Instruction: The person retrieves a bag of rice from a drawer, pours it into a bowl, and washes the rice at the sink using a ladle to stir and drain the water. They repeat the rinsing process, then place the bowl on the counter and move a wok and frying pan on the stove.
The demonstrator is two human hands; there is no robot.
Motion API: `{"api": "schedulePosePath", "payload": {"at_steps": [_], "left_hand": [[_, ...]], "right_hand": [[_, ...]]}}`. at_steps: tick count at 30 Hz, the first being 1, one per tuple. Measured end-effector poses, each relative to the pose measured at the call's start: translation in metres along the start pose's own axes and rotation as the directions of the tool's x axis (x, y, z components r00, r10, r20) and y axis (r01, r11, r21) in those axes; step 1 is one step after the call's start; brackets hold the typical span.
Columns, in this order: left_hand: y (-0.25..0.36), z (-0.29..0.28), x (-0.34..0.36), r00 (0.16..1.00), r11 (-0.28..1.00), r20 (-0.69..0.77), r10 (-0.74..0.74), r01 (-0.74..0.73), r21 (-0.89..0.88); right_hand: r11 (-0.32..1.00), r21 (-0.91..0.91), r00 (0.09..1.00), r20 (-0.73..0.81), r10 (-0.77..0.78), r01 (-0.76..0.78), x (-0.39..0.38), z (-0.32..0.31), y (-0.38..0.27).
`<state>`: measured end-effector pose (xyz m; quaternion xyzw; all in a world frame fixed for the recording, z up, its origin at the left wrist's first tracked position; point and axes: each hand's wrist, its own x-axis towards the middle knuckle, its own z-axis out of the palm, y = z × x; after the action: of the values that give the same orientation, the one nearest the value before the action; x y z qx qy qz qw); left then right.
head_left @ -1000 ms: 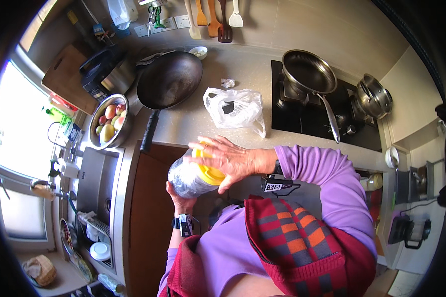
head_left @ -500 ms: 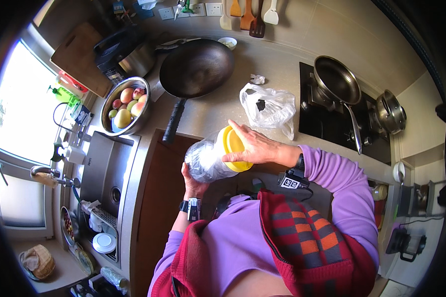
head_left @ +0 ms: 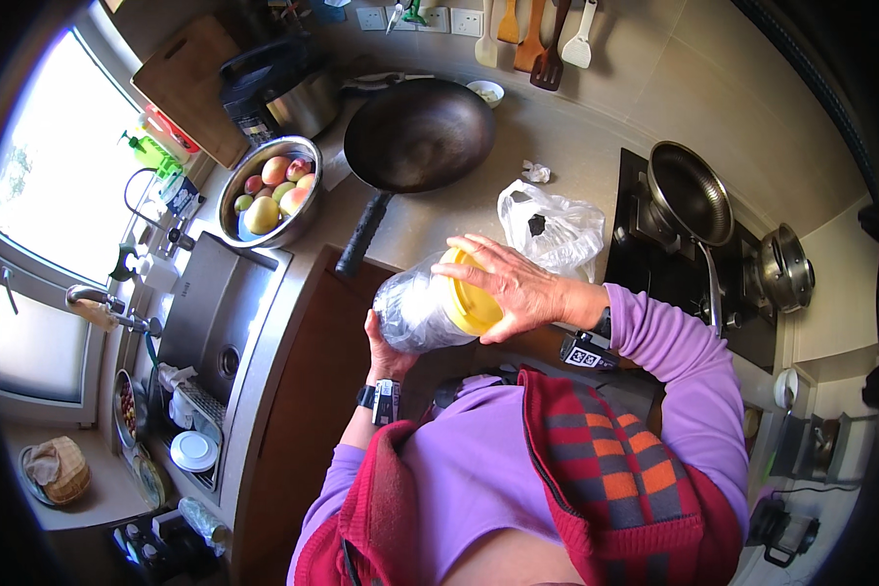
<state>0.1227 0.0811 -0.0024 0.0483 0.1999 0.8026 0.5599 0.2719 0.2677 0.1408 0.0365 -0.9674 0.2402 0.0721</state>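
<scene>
So the clear jar [head_left: 416, 313] is smack in the middle of the frame, tipped over with its yellow lid [head_left: 470, 299] toward the right, held up in front of the counter [head_left: 464, 217] rather than resting on it. Right hand [head_left: 525, 285] is spread pretty wide over the lid, fingers across the top and thumb down by the lower rim, so it's got a decent hold. Left hand [head_left: 391, 361] is curled round the jar's lower left, but most of those fingers are hidden, so can't tell how tight. Looks like lid work to me, though no idea if it's screwed down or loose. I'd put the effort into the rim, not the flat top, turn from the wrist, and let the left hand stop the body spinning without squeezing hard. I'd also bring the jar more upright in case anything slides out. If you set it down, mind the white plastic bag [head_left: 574, 227] just above the right hand and the wok handle [head_left: 363, 234] up and left of the jar. Frying pan [head_left: 691, 190] upper right and fruit bowl [head_left: 301, 217] upper left are well apart from all this.
</scene>
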Motion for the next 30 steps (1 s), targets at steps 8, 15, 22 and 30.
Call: {"api": "schedulePosePath", "payload": {"at_steps": [8,15,22,30], "left_hand": [[-0.004,-0.001,0.003,0.999,1.000,-0.026,0.019,-0.019,0.022],[-0.004,-0.016,-0.003,0.992,0.994,-0.071,-0.102,0.099,-0.043],[0.003,-0.031,-0.024,0.993,0.985,-0.067,-0.096,0.085,-0.150],[0.019,-0.044,-0.063,0.966,0.983,-0.244,0.092,-0.126,-0.130]], "right_hand": [[0.843,0.341,0.900,0.023,0.436,-0.417,0.007,0.007,-0.005],[0.984,-0.023,0.966,-0.185,-0.178,0.177,0.008,-0.022,-0.010],[0.327,0.880,0.825,0.119,0.553,-0.346,0.017,-0.016,0.031],[0.674,-0.179,0.653,0.165,0.739,-0.717,0.076,0.082,0.092]]}}
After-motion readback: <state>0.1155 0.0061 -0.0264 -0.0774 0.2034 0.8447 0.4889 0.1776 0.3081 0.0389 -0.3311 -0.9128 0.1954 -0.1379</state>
